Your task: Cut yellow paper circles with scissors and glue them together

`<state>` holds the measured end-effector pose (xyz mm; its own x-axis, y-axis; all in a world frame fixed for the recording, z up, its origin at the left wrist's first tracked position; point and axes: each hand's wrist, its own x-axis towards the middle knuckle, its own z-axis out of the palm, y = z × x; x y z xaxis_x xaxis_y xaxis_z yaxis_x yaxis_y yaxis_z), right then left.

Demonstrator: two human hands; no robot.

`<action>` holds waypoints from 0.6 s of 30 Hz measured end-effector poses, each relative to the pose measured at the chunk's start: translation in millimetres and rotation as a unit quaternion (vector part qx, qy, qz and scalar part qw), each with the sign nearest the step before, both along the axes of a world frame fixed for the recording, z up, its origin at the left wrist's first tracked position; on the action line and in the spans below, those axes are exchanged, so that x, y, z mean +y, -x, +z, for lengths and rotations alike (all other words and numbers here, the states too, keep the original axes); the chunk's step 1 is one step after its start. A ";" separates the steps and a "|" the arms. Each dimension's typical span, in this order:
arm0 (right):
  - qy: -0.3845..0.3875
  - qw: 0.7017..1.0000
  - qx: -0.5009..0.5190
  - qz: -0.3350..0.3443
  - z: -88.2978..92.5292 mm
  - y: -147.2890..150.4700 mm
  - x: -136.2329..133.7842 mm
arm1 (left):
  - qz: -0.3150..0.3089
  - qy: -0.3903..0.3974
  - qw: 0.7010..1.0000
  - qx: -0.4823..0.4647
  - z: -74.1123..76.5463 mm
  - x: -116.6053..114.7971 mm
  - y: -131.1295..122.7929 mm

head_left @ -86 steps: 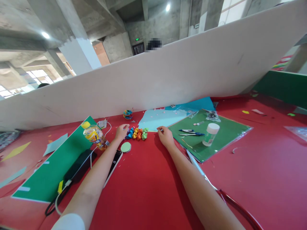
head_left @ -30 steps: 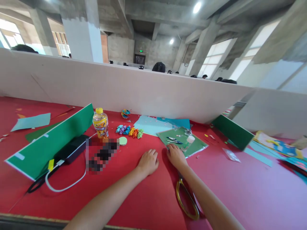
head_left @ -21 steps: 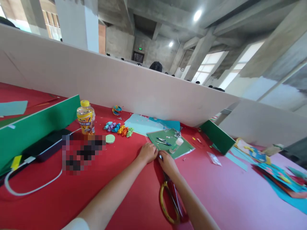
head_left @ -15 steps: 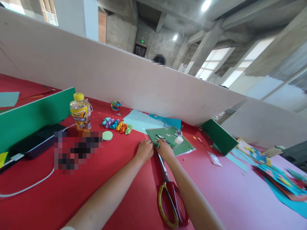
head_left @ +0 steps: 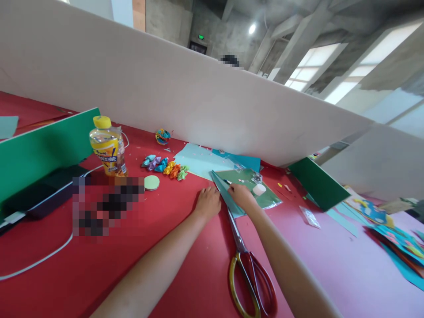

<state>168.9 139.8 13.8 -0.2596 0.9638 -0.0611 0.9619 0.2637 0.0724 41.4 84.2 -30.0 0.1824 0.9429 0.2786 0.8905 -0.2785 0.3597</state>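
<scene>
My right hand (head_left: 242, 194) is closed on the near-left edge of a stack of paper sheets, a green sheet (head_left: 269, 199) on top with a teal one (head_left: 225, 197) showing along the raised edge. On the green sheet lie a white-capped glue stick (head_left: 259, 189) and a pen (head_left: 228, 181). My left hand (head_left: 208, 202) rests on the red table (head_left: 172, 265) just left of that edge, fingers loosely stretched, holding nothing. Red-and-yellow-handled scissors (head_left: 249, 276) lie beside my right forearm, blades pointing towards the sheets.
A yellow-capped drink bottle (head_left: 107, 148) stands at left, with a row of crumpled coloured paper balls (head_left: 164, 166) and a pale green disc (head_left: 151, 182) near it. Green boards (head_left: 43, 150) (head_left: 317, 183) stand at both sides before a white partition (head_left: 198, 97). A black device with a cable (head_left: 36, 201) lies far left.
Both hands drew back from the paper balls to the green sheet's near corner. My right hand has now raised that edge, showing teal; my view has dipped and the scissors show fully.
</scene>
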 end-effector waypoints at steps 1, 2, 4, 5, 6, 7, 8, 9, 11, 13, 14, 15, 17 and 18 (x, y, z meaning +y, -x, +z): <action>-0.002 1.000 -0.001 -0.002 -0.9 -1.4 -0.3 | 0.000 0.001 1.000 -0.001 0.5 -0.3 0.0; -0.004 1.000 -0.002 -0.003 -1.8 -2.4 -0.7 | 0.000 0.001 1.000 -0.001 0.9 -0.5 0.0; -0.005 1.000 -0.001 -0.004 -3.7 -3.6 -1.8 | 0.000 0.003 1.000 -0.001 1.6 -0.4 -0.1; -0.005 1.000 0.000 -0.003 -4.3 -3.8 -2.3 | 0.001 0.004 1.000 0.000 1.8 -0.1 -0.2; -0.004 1.000 0.003 -0.002 -4.8 -4.0 -2.8 | 0.001 0.006 1.000 0.001 2.0 0.2 -0.2; -0.004 1.000 0.007 -0.001 -5.1 -4.0 -3.2 | 0.001 0.007 1.000 0.002 2.1 0.6 -0.1; -0.004 1.000 0.011 0.001 -5.3 -4.1 -3.5 | 0.002 0.008 1.000 0.003 2.2 1.1 0.0; -0.005 1.000 0.017 0.002 -5.6 -4.3 -3.9 | 0.002 0.010 1.000 0.005 2.2 1.6 0.2; -0.007 0.999 0.031 0.000 -6.8 -4.5 -4.5 | 0.004 0.012 1.000 0.009 2.2 2.2 0.6; -0.009 0.999 0.047 -0.007 -9.1 -4.5 -4.9 | 0.007 0.012 1.000 0.012 2.1 2.4 0.8; -0.010 0.998 0.056 -0.011 -10.5 -4.3 -4.8 | 0.008 0.012 1.000 0.014 2.0 2.2 0.8; -0.010 0.998 0.066 -0.017 -12.1 -3.9 -4.5 | 0.009 0.011 1.000 0.015 1.9 2.0 0.7; -0.011 0.996 0.088 -0.030 -15.4 -3.3 -3.2 | 0.009 0.010 1.000 0.016 1.7 1.3 0.6; -0.011 0.994 0.102 -0.038 -17.1 -3.2 -2.2 | 0.009 0.010 1.000 0.017 1.7 0.9 0.5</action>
<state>172.1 137.6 -3.3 -0.1902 0.9817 0.0061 0.9744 0.1895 -0.1207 41.0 85.1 -28.3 0.1746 0.9516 0.2531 0.9069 -0.2555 0.3351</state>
